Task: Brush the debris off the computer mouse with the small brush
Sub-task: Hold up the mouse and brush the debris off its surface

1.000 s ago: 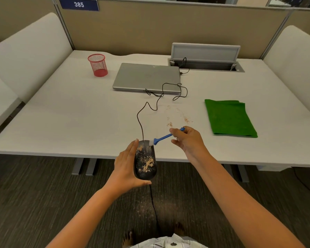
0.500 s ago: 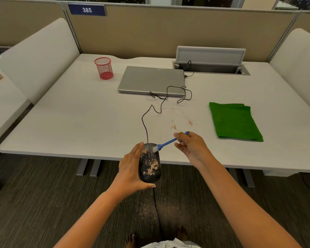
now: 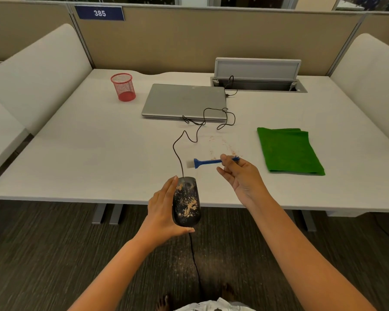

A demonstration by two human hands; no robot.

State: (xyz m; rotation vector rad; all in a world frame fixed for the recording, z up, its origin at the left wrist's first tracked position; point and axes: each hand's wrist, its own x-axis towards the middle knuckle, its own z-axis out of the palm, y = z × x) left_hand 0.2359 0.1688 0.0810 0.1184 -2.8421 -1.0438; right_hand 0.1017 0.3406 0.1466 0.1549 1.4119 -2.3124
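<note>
A black wired computer mouse, speckled with tan debris, sits gripped in the left hand at the white bench's near edge. Just right and farther away, the right hand pinches a small blue-handled brush, its pale bristles pointing left, clear of the mouse.

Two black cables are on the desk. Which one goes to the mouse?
The long looping cable, which runs from the laptop's right front corner to the mouse in the left hand. The short cable goes into the desk's cable box.
</note>
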